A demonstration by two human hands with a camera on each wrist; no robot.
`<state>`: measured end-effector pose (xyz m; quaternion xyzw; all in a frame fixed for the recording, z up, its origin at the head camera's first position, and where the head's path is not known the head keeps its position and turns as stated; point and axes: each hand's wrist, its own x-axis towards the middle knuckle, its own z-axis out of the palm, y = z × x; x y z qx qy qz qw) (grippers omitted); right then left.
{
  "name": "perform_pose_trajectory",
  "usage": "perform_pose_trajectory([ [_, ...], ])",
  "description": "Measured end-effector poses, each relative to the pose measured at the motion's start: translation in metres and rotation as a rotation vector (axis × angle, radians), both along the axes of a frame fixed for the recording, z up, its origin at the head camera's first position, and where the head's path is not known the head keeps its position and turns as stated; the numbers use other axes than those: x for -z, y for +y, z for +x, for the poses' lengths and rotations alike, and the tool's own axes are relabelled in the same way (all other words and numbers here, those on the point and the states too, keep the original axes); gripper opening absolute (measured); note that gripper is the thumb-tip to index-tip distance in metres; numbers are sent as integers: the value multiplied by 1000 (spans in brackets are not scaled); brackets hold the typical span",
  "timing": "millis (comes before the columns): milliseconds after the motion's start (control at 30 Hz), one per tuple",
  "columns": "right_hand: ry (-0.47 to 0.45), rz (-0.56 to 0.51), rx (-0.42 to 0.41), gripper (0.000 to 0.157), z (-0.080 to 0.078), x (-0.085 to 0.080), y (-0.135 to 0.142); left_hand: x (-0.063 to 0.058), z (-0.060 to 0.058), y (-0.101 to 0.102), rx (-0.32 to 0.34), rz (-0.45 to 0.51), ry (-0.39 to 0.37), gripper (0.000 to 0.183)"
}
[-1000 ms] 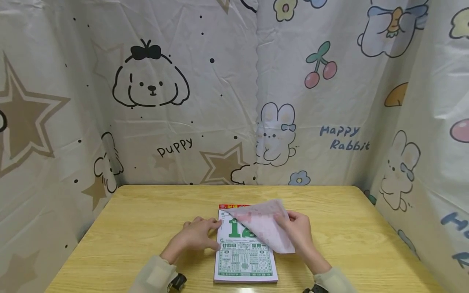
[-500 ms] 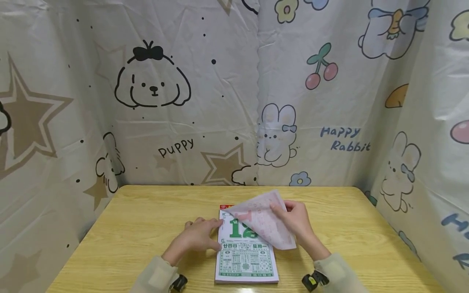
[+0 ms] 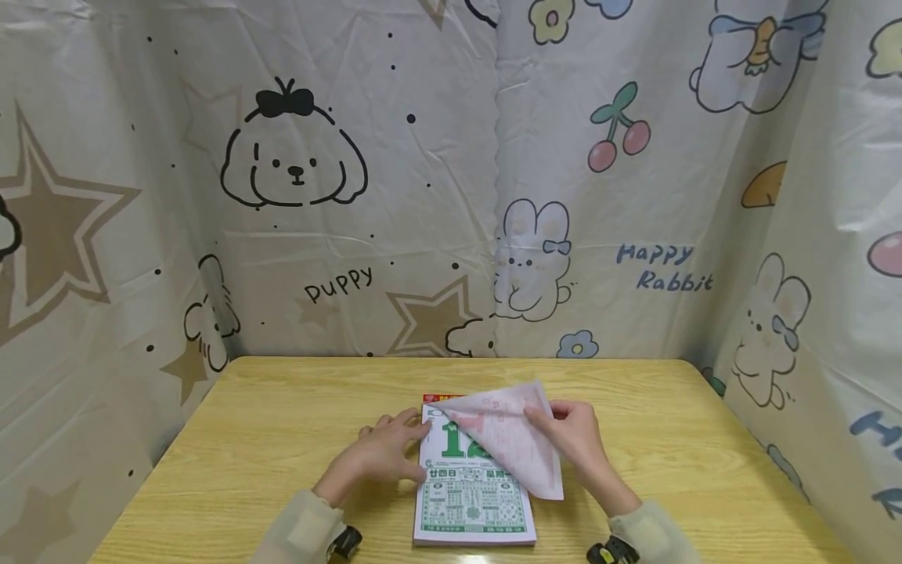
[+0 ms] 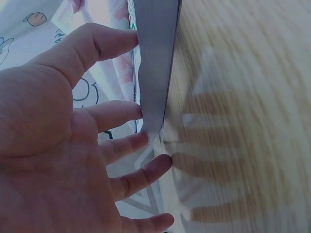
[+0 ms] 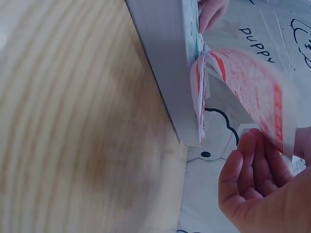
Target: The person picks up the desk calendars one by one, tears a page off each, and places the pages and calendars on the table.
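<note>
A thick tear-off calendar [image 3: 474,509] with green print and a red top strip lies flat on the table. Its top sheet [image 3: 521,446] is lifted and folded back diagonally, showing its pale underside with faint red print. My right hand [image 3: 574,435] pinches that sheet near its upper right edge between thumb and fingers; in the right wrist view the sheet [image 5: 257,92] curves up from the pad. Along the calendar's left side, my left hand [image 3: 380,454] rests with spread fingers, thumb and index touching the pad's edge. The left wrist view shows the fingers against the block's side [image 4: 156,58].
The light wood table [image 3: 282,399] reaches back to a printed cloth curtain [image 3: 409,196] with puppy, rabbit and star drawings. More cloth hangs at both sides. Dark straps [image 3: 611,551] with devices sit on both wrists.
The right hand raised the sheet slightly, then lowered it again, and the sheet's free corner now hangs lower over the pad's right side. The left hand stays almost in place.
</note>
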<state>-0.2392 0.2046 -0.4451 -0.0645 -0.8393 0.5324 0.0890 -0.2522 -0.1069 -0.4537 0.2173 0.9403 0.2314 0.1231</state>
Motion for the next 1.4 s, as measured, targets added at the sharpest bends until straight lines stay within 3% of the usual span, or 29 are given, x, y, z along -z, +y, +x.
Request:
perform_pose_trajectory([
  [233,-9,2,32,27,4,4,0,0,1,1,21,-35,12,88],
  [400,9,-5,36,31,6,6,0,2,1,1,33,-50,26,88],
  [967,-31,-59,94,27,11,15,-3,4,-1,2,8,-85,36,86],
  [1233,-35,-107,199,34,18,12,21,-2,1,1,-3,-82,29,85],
  [1400,-22,-84,179,34,23,12,33,2,2,5,4,-72,35,84],
])
